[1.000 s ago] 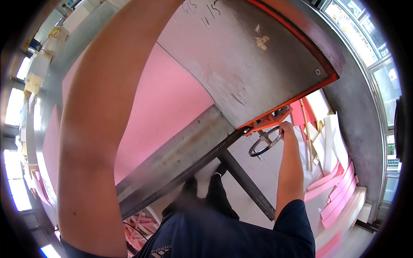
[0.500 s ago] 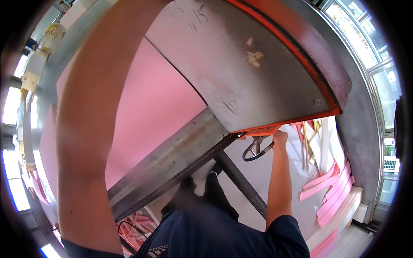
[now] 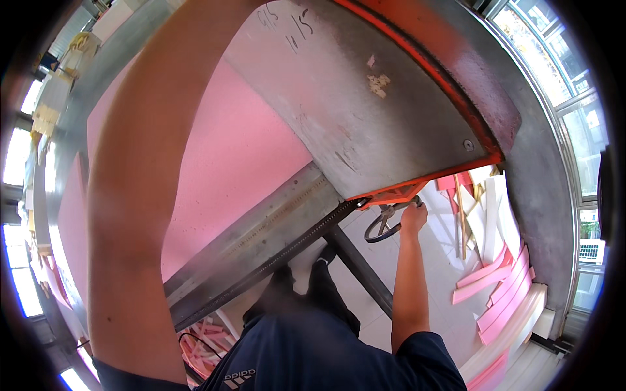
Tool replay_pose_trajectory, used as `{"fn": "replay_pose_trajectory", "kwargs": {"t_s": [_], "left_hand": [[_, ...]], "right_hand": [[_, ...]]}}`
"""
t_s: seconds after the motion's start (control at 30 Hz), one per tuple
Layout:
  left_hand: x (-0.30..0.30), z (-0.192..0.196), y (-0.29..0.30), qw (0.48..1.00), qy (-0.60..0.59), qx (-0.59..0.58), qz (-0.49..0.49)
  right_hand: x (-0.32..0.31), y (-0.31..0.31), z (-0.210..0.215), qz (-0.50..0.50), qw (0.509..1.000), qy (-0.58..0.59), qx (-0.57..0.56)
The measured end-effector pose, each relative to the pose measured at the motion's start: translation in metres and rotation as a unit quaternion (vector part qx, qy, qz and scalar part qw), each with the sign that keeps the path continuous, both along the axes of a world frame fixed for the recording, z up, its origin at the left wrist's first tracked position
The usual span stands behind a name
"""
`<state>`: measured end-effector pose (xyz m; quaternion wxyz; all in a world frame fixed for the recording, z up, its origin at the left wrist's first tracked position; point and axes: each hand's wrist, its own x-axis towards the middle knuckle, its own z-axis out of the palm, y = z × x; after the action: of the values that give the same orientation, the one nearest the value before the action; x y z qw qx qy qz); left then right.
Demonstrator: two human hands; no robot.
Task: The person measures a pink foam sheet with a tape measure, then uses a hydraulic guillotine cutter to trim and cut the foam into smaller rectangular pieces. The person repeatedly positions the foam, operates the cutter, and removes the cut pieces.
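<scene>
My right hand (image 3: 414, 216) is closed round the rim of a dark metal handwheel (image 3: 377, 235), which hangs below an orange-edged bracket. Above it stands a broad grey metal panel (image 3: 365, 111) with orange edging and pen marks near its top. A large pink sheet (image 3: 241, 156), foam by its look, lies flat against the panel's left side. My left arm reaches forward over this sheet to the upper edge of the picture, where the hand is cut off from view. Along the near side of the sheet runs a grey metal rail (image 3: 261, 225) with a scale on it.
A dark metal leg (image 3: 365, 270) slants down under the rail, close to my feet. Pink offcut strips (image 3: 508, 293) and white strips (image 3: 492, 221) lie on the floor at right. More pink scraps (image 3: 207, 342) are heaped at lower left. Windows (image 3: 541, 52) line the right side.
My right hand has shifted slightly left and turned on the handwheel's rim, still holding it. The grey panel appears slightly further left and higher. My left arm stays nearly the same.
</scene>
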<state>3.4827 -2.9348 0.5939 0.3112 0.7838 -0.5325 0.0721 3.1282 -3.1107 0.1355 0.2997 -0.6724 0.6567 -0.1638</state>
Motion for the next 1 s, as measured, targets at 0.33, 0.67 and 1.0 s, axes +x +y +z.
{"fn": "replay_pose_trajectory", "kwargs": {"t_s": [0.33, 0.67, 1.0], "left_hand": [[0.007, -0.011, -0.002, 0.999, -0.010, -0.027, -0.038], [-0.004, -0.008, -0.020, 0.999, -0.026, -0.020, 0.011], [0.019, -0.005, 0.000, 0.992, -0.119, -0.004, -0.029]], "right_hand": [[-0.007, -0.010, -0.017, -0.023, 1.000, -0.013, 0.010], [-0.021, -0.098, -0.053, -0.067, 0.967, -0.144, 0.199], [0.000, 0.038, -0.002, -0.001, 0.994, -0.017, -0.105]]}}
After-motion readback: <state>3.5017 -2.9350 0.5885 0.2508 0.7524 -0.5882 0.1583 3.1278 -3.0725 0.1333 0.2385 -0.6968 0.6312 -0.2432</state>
